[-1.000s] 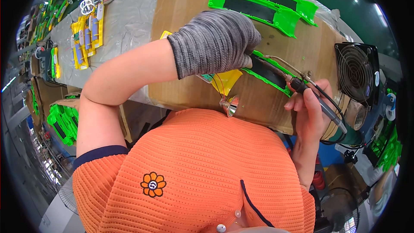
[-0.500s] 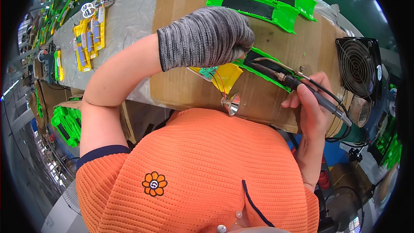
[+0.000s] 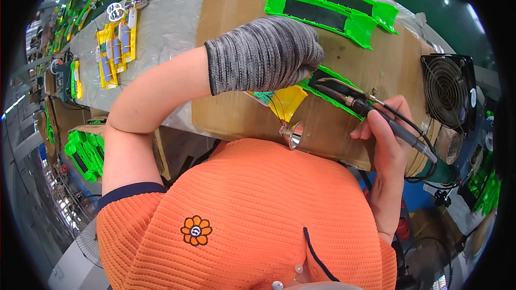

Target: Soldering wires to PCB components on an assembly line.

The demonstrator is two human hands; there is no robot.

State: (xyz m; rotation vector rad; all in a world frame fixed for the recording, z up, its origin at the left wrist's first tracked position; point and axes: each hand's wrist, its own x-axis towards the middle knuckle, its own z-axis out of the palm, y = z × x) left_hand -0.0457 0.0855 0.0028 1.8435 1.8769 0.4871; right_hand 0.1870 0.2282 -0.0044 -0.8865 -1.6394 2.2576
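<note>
My left hand [image 3: 274, 53], in a grey-black knitted glove, is curled closed above the cardboard [image 3: 231, 113]; its fingertips and whatever they grip are hidden. Beneath it, a yellow plastic piece [image 3: 293, 102] shows with a green circuit board [image 3: 263, 97] beside it. Thin wires run from there to a shiny lamp reflector [image 3: 294, 135] near my body. My right hand [image 3: 391, 134] is bare and wrapped around a soldering iron [image 3: 395, 124] with a thin metal guide tube along it. The iron's tip points left, over a green-framed dark panel [image 3: 338, 90] and close to the gloved fingers.
Two green housings with dark panels [image 3: 322, 16] lie at the far side of the cardboard. A black fan [image 3: 447, 88] stands at the right. Yellow assemblies with cylindrical cells [image 3: 115, 48] lie on the plastic-covered table at the left. Green parts [image 3: 86, 153] fill a box at the lower left.
The whole scene sits slightly lower and further right in view. The reflector appears turned a little. Both hands and the soldering iron keep nearly the same places over the cardboard.
</note>
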